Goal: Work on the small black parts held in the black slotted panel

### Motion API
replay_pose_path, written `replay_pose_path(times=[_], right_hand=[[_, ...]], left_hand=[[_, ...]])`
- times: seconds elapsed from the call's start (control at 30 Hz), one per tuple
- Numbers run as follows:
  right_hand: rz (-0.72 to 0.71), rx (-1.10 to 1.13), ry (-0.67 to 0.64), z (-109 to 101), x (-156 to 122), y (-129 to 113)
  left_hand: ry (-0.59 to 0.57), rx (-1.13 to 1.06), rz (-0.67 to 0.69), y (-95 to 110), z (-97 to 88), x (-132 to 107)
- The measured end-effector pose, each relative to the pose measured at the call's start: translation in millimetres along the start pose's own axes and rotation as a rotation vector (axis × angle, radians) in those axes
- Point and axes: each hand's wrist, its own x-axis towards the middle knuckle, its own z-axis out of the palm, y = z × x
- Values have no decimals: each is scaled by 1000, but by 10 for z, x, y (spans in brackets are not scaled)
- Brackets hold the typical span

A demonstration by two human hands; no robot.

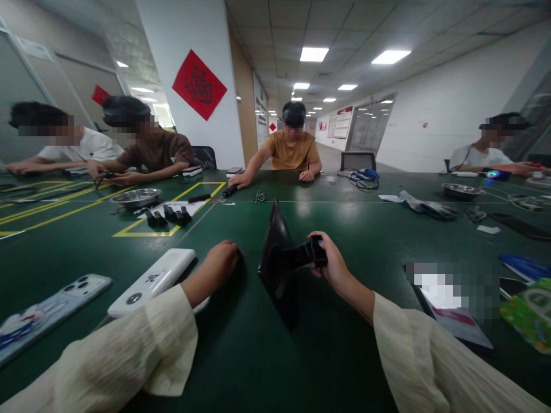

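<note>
My right hand [332, 265] grips the black arm of a dark stand with a flat square plate [275, 252], which stands on edge on the green table [301, 355]. My left hand [217, 267] rests on the table as a closed fist, just left of the stand and beside a white power bank [150, 282]. I cannot see anything inside the fist. Both my sleeves are cream-coloured.
A phone in a printed case [47, 312] lies at the left. Papers and a green packet [527, 312] lie at the right. Further out are metal bowls [135, 198], small black parts [166, 217], grey gloves [430, 207] and yellow tape lines. Several people sit around the table.
</note>
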Motion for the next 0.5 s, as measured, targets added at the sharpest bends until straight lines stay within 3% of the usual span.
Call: replay_pose_path(times=[0.1, 0.27, 0.43, 0.5], right_hand=[[14, 26, 7, -11, -29, 26], [99, 81, 32, 4, -48, 84], [195, 169, 46, 0, -25, 131], [229, 224, 48, 8, -28, 138]], left_hand=[[-12, -6, 85, 139, 25, 32], [48, -56, 98, 235, 41, -26], [170, -427, 103, 94, 146, -81], [193, -617, 46, 107, 194, -78]])
